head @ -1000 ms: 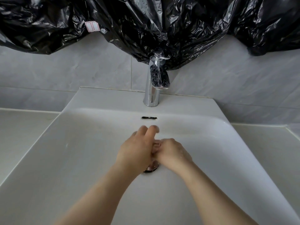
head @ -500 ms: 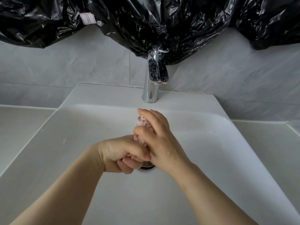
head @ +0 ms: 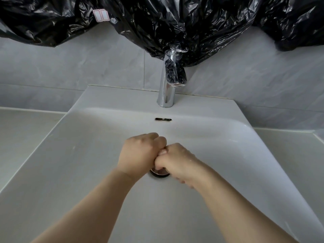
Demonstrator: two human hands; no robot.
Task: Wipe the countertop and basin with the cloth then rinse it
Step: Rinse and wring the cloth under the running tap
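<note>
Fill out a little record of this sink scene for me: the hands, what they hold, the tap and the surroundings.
Left hand: fist above the drain, pressed against the other hand
Right hand: fist, dotted with droplets
Cloth: only a pale sliver shows between the fists
Drain: partly covered by the hands
Tap: chrome, no water seen running
Basin: white
Above: black plastic sheeting

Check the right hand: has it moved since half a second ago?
Yes. The right hand has drawn back toward the drain. Its fingers covered the overflow slot before, and the slot now shows uncovered beyond the knuckles.
</note>
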